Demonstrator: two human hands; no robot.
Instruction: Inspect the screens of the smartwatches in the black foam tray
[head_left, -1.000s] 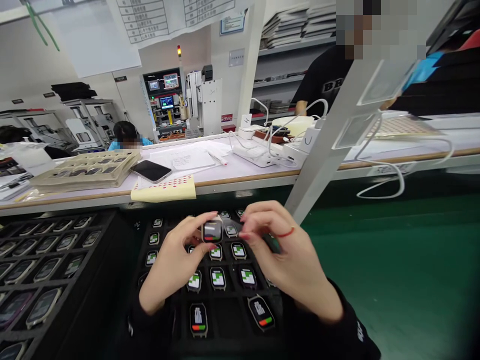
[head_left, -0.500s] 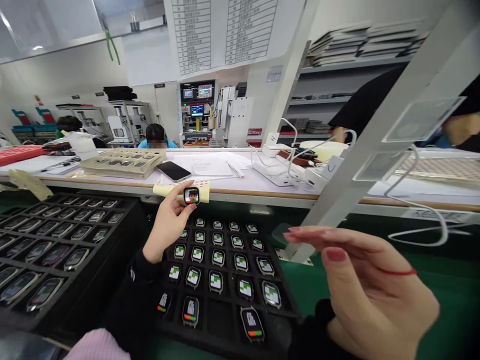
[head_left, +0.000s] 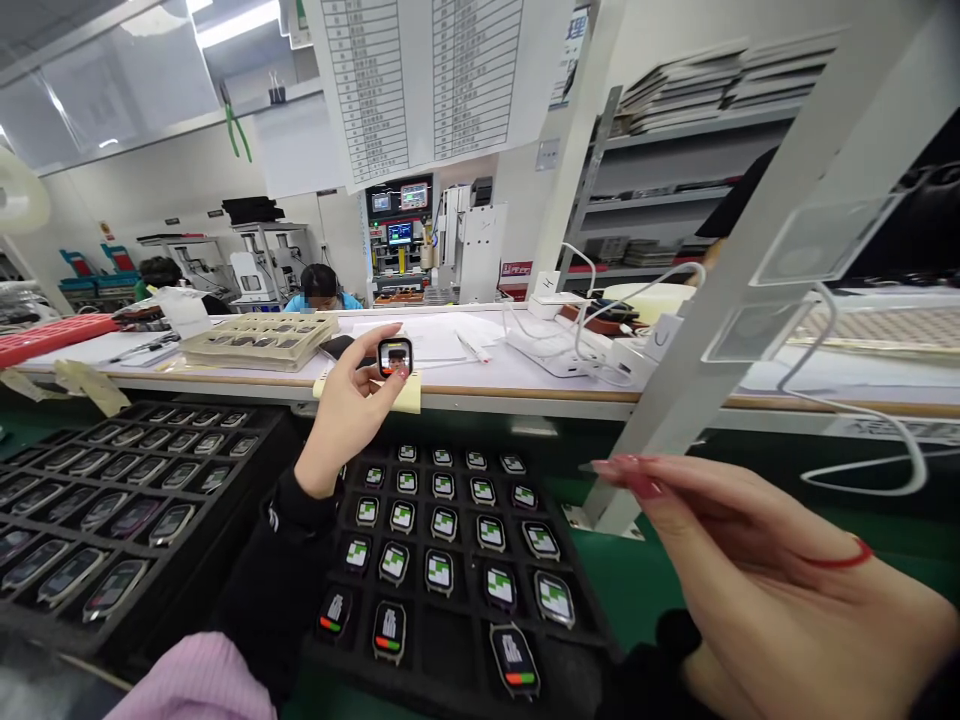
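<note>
Watch unit, screen lit, was gripped between thumb and fingers of the left hand, held up above a black tray of like units, in front of the desk edge. The right hand was held to the right of the tray, its fingers stretched out together. Whether anything was pinched could not be told.

Single head-worn view, facing forward and a little down.
The camera sat close over a tray of watches, with the right hand very near the lens at lower right and the left hand farther out, holding a watch up mid-frame; the counter crossed the middle, machines and shelves far behind.
</note>
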